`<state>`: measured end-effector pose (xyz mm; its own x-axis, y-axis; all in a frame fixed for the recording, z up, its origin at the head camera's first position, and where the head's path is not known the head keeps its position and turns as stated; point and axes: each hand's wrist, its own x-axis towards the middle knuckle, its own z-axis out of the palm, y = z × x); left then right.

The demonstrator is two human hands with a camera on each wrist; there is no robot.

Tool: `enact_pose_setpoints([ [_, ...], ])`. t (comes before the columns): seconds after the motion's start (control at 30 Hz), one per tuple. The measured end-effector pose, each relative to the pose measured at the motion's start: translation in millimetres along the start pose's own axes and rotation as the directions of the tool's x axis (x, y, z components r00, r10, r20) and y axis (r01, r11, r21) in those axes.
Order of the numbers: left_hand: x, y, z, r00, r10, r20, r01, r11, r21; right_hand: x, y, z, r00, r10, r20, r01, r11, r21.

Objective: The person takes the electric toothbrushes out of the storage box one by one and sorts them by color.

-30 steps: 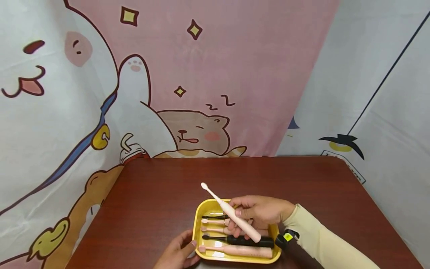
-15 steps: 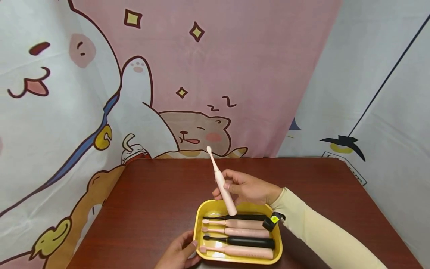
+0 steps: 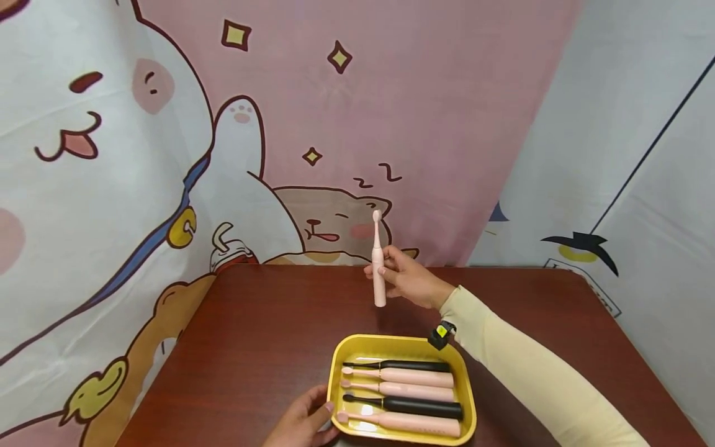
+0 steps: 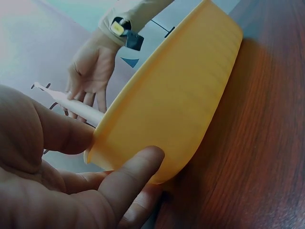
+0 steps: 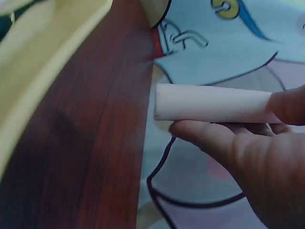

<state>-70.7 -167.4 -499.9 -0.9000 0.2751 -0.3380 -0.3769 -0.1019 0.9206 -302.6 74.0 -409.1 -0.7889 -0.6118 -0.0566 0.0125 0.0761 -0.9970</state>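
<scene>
My right hand (image 3: 410,279) holds a pink electric toothbrush (image 3: 378,277) nearly upright above the far part of the table, brush head at the top. In the right wrist view the thumb and fingers pinch its handle (image 5: 214,102). At the near side stands a yellow tray (image 3: 470,397), its left end gripped by my left hand (image 3: 304,419). The left wrist view has the thumb at the rim and a finger against the outer wall (image 4: 176,90). Inside the tray lie pink toothbrushes (image 3: 419,423) and black toothbrushes (image 3: 422,406), side by side with heads to the left.
The dark red-brown wooden table (image 3: 268,335) reaches back to a hanging cloth (image 3: 447,124) printed with cartoon animals. A wrist camera (image 3: 442,334) is strapped to the right wrist, near the tray's far right corner.
My right hand has lifted the pink toothbrush up and away from over the tray, turning it from slanted to nearly upright. My left hand stays on the tray's left end.
</scene>
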Motion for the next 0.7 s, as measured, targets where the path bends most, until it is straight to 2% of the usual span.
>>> enact_pose_setpoints([
  [0.27,-0.6,-1.3,-2.5,1.0,0.019,0.017,-0.018,1.0,-0.013,34.6,23.3,-17.1,0.993,-0.042,-0.106,0.048,0.998,0.049],
  [0.4,-2.2,-1.4,-3.7,0.999,0.03,0.021,-0.029,1.0,-0.005,53.6,33.5,-16.3,0.99,-0.048,-0.135,0.053,0.998,0.034],
  [0.6,-2.3,-2.3,-5.5,0.997,0.065,0.031,-0.065,0.998,0.025,83.4,42.9,-8.9,0.986,-0.098,-0.137,0.098,0.995,-0.006],
  [0.7,-2.3,-2.3,-5.6,0.997,0.068,0.04,-0.069,0.997,0.029,96.8,46.6,-5.2,0.98,-0.115,-0.164,0.111,0.993,-0.036],
])
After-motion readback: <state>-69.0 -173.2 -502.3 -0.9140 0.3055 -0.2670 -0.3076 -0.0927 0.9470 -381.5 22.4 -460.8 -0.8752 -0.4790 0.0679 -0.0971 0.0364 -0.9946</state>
